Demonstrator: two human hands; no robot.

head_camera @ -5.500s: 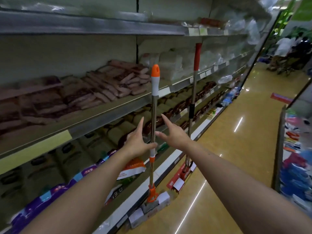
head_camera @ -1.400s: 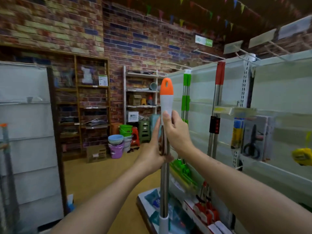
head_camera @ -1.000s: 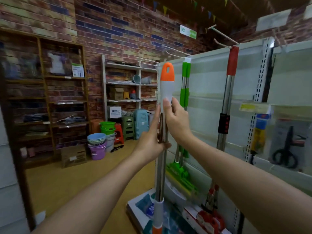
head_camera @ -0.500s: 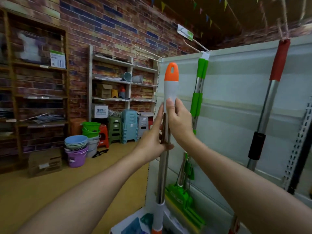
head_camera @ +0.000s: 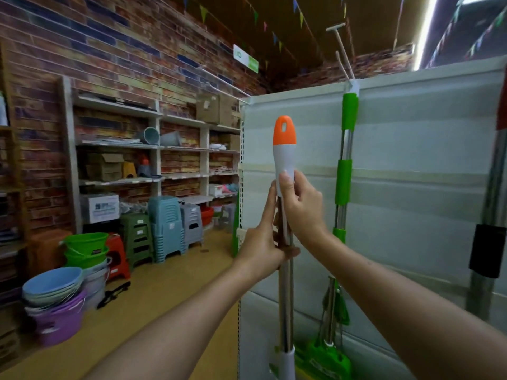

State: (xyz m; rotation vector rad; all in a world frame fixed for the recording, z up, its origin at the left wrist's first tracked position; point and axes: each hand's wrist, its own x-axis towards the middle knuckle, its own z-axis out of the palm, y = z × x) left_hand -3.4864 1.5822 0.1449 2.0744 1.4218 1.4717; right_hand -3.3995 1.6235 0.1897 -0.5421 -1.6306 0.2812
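Observation:
I hold a mop upright in front of me, a steel pole with a white grip and an orange cap (head_camera: pixel 284 144). My right hand (head_camera: pixel 300 207) grips the pole just under the white grip, thumb up on the white part. My left hand (head_camera: pixel 263 242) holds the pole lower down from the left, fingers stretched up along it. The mop's head is out of view below. Behind it stands the white end panel (head_camera: pixel 411 171) of a shelf unit.
A green-handled mop (head_camera: pixel 344 174) hangs on the panel from a hook (head_camera: pixel 341 50); a red-topped steel mop (head_camera: pixel 491 242) stands at the right edge. To the left are stacked plastic stools (head_camera: pixel 164 223), green buckets (head_camera: pixel 86 248), stacked basins (head_camera: pixel 53 294) and brick-wall shelving.
From the food aisle I have carried the mop to this end panel. In the last second the view swung right and closer; both hands kept their hold.

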